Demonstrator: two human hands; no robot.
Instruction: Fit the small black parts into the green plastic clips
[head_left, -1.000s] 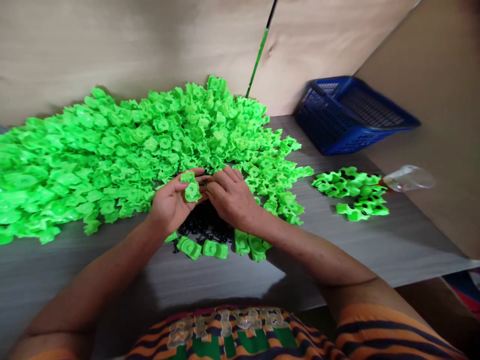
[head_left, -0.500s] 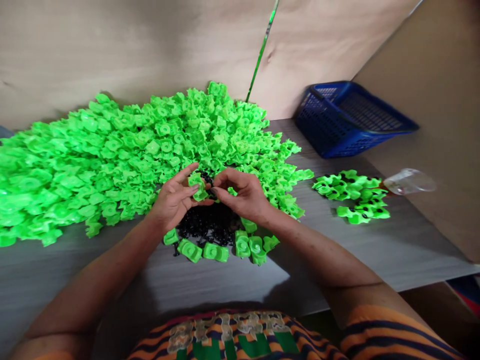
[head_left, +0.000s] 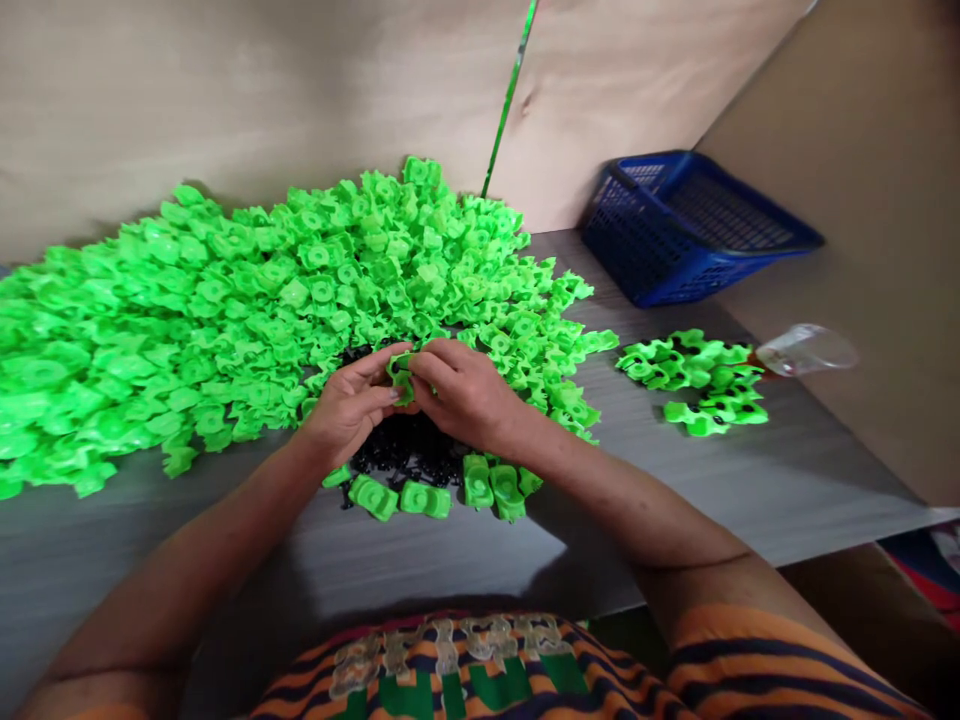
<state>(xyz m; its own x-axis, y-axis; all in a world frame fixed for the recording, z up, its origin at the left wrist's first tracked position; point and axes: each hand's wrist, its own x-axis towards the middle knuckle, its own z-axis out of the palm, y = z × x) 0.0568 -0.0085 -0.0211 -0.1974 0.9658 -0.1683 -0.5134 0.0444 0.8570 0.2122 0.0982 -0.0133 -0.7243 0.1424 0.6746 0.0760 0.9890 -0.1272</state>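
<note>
My left hand (head_left: 346,405) holds a small green plastic toy car body (head_left: 403,375) between thumb and fingers, its hollow side partly showing. Closed on the right end of that same piece is my right hand (head_left: 469,395), pressing with thumb and fingertips. A small black part shows on the car body; what else is under the right fingertips is hidden. Below both hands lies a heap of small black wheel-and-axle parts (head_left: 409,450). Several green car bodies (head_left: 425,499) sit in a row along its near edge.
A large pile of green car bodies (head_left: 225,310) spreads across the back and left of the grey table (head_left: 465,560). At the right are green pieces with black wheels (head_left: 690,362), a clear plastic cup (head_left: 814,348) on its side, and a blue basket (head_left: 675,240) against the wall.
My right hand has moved left and closed in on the car body, where before it was slightly apart, fingers pinched. The view has shifted a little.
</note>
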